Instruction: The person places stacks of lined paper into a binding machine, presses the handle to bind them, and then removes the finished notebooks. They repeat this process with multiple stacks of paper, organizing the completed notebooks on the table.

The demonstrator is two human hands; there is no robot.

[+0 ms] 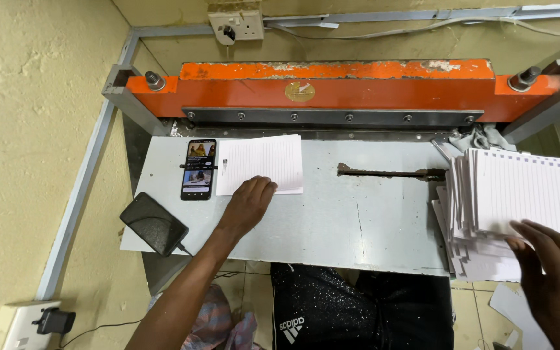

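An orange paper cutter (pixel 338 87) spans the far edge of the grey bench (pixel 358 227), and a big, loosely fanned pile of lined sheets (pixel 520 207) covers the bench's right edge, which suggests most of the paper is not yet under the blade. A small stack of lined paper (pixel 260 162) lies near the far left, close to the blade; the left hand (pixel 247 204) rests flat on its near edge, fingers together, while the right hand (pixel 555 259) lies spread on the big pile. Left of the small stack sit a lit phone (pixel 198 168) and, at the near-left corner, a dark phone (pixel 154 223) on a cable.
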